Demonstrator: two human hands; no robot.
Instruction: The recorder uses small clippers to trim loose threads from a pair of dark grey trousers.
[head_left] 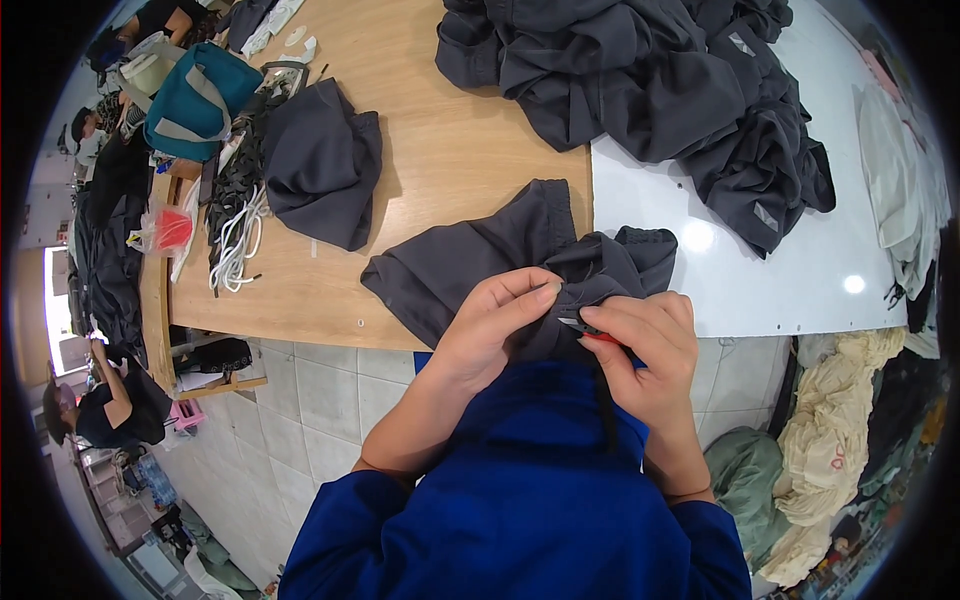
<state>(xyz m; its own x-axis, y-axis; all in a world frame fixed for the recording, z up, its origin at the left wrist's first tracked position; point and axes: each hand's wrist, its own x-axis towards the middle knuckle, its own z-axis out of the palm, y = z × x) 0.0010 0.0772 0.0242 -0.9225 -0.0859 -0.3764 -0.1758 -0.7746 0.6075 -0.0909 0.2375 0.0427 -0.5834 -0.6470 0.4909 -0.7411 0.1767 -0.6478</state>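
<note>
A dark grey garment (480,252) lies across the front edge of the table, its gathered end reaching toward my body. My left hand (497,330) is closed in a pinch on the cloth, thumb and forefinger together at its edge. Close beside it, my right hand (645,345) grips small thread snips (606,338) with a red handle. Their pale metal tip points left at the fabric, and the fingers cover most of the tool. A dark cord or strip hangs below my right hand over my blue clothing.
More grey garments (640,85) are heaped at the far right, and one bunched piece (322,165) sits on the left. White cords (238,240), a teal bag (203,100) and a red item in clear plastic (172,230) crowd the left edge. Cream cloth (835,430) hangs lower right. Other people are at left.
</note>
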